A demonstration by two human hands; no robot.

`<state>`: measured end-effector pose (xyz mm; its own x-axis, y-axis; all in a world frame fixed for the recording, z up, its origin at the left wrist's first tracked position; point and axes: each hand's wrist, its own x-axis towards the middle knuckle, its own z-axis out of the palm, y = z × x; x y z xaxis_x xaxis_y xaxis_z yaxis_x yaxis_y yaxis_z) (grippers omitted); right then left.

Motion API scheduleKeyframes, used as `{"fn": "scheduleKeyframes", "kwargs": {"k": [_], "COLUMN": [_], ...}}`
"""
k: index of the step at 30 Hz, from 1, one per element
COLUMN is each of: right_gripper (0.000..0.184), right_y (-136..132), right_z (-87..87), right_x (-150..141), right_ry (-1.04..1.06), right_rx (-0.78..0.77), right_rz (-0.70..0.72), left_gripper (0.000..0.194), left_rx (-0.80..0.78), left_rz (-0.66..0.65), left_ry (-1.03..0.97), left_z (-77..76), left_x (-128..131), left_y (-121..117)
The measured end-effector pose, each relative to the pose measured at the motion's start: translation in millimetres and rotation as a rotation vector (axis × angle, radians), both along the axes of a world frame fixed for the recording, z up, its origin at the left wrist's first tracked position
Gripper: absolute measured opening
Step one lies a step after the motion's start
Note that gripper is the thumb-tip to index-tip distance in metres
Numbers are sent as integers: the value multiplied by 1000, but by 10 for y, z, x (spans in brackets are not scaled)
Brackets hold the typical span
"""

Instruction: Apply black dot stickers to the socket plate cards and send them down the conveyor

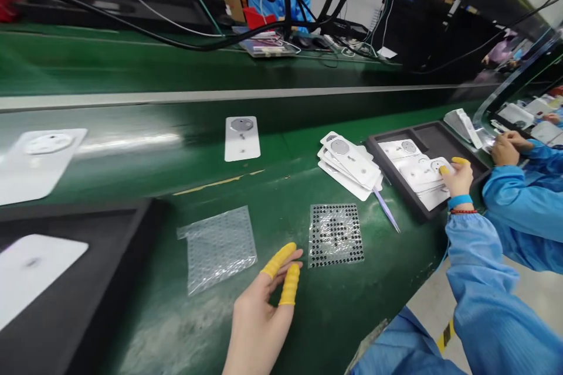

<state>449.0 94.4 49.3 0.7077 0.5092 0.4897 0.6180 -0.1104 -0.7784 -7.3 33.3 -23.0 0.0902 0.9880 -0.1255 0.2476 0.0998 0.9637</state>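
My left hand point(266, 307) rests low over the green table, yellow covers on thumb and forefinger, fingers apart and holding nothing. To its left lies a clear sheet with rows of small bumps point(221, 249); to its right, a clear sheet dotted with black round pads point(335, 234). My right hand point(460, 180), also with yellow finger covers, reaches into a black tray point(442, 137). Its thumb and forefinger grip the edge of a white panel with a round disc point(433, 165), atop similar panels. Purple tweezers point(387, 211) lie beside a loose stack of white panels point(352, 163).
Another white panel point(242, 143) lies alone toward the back. At left are a dark tray point(132, 234) and a white panel point(41, 155). A raised green ledge point(176, 73) with cables runs behind. A co-worker's hands point(508, 148) are close at right.
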Motion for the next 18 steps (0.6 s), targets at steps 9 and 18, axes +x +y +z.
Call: {"fn": "scheduleKeyframes", "kwargs": {"k": [9, 18], "right_gripper": [33, 32], "right_y": [-400, -400], "right_z": [-539, -577], "right_x": [-1854, -2207], "right_ry": [-345, -363], "right_rx": [-377, -134], "right_rz": [882, 1325], "left_gripper": [39, 55], "left_rx": [-61, -240], "left_rz": [28, 74], "left_ry": [128, -312], "left_z": [10, 150], "left_x": [98, 124], "left_y": [84, 90]}}
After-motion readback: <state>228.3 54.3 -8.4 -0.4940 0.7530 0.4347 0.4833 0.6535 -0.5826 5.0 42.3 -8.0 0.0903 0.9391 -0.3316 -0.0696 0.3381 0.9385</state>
